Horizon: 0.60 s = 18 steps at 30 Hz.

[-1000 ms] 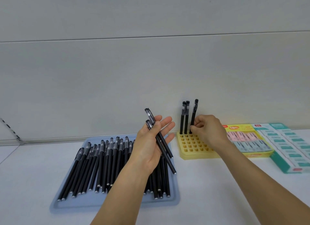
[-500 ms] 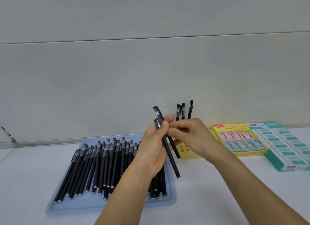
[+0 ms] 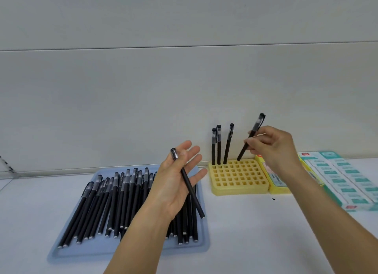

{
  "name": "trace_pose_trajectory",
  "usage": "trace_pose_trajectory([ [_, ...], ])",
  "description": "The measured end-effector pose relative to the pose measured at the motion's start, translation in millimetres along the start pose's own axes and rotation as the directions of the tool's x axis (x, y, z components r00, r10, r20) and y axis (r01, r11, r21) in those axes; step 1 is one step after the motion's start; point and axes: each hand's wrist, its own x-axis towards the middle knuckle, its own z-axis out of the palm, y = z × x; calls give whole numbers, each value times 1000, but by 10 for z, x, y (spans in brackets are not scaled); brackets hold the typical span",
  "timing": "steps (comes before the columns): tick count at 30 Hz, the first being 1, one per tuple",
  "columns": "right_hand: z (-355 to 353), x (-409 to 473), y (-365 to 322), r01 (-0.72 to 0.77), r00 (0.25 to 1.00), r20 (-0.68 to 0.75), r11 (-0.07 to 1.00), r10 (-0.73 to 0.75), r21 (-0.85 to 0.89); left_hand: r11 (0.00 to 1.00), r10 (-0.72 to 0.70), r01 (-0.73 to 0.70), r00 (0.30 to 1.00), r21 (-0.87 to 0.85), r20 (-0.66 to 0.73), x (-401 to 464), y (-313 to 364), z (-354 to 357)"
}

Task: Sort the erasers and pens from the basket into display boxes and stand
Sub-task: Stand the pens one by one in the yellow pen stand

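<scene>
Right hand (image 3: pixel 272 146) tilts pen (image 3: pixel 250 139) over stand (image 3: pixel 238 189).

Bright, even, diffuse light; no glare.
Soft faint shadows only (under forearms). Mild overall softness, slight motion blur, wide-angle bowing toward frame edges, straight lines curving at left.

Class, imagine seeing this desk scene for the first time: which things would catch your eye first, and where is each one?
The right hand draws the eye first, pinching a tilted black pen whose tip is just above the back row of the yellow pen stand, beside three pens already standing upright. At centre the left hand holds one more pen across its palm, above the blue tray piled with black pens on the left.
</scene>
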Motion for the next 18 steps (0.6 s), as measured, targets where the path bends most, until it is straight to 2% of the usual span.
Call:
trace_pose_trajectory([
  [6, 155, 66, 140, 11, 999, 46, 999, -10, -32, 1000, 11, -13, 999, -25, -50, -16, 14, -41],
  [14, 285, 71, 237, 42, 992, 129, 972, -12, -232, 999, 14, -17, 996, -39, -83, -27, 30, -32],
  [16, 250, 49, 188, 28, 995, 95, 952, 1, -305, 999, 18, -22, 996, -39, -85, -27, 37, -19],
  [18, 219, -78, 102, 46, 998, -16, 915, -58, -400, 999, 37, -37, 997, 1, -67, -27, 35, 8],
])
